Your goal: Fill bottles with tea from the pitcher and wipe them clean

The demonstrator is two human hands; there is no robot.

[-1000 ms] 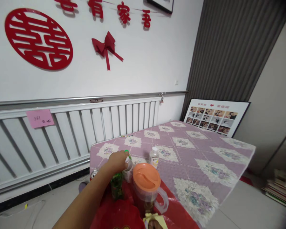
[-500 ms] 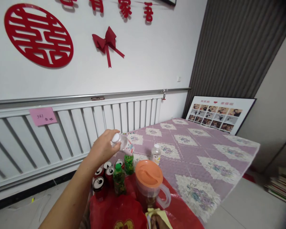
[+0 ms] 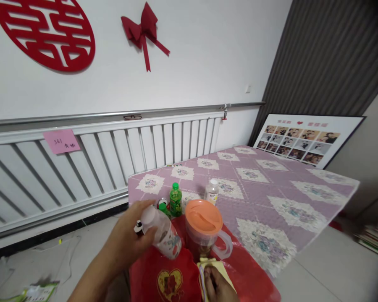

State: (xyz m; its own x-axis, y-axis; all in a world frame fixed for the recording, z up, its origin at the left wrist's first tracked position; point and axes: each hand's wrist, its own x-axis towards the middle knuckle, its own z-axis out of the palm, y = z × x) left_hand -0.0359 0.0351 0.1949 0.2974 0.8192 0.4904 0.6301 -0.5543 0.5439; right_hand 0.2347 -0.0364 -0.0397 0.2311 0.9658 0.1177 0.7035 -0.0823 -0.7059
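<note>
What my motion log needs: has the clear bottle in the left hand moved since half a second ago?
Yes: against the white radiator, the clear bottle in the left hand has shifted down the view.

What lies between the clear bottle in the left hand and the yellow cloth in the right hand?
In the head view, part of the scalloped red dish shows between the clear bottle and the yellow cloth.

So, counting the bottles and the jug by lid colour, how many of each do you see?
Green-capped bottles: 2, one partly hidden
White-capped bottles: 2, one of them in the left hand
Orange-lidded jug: 1
Total: 5
</note>
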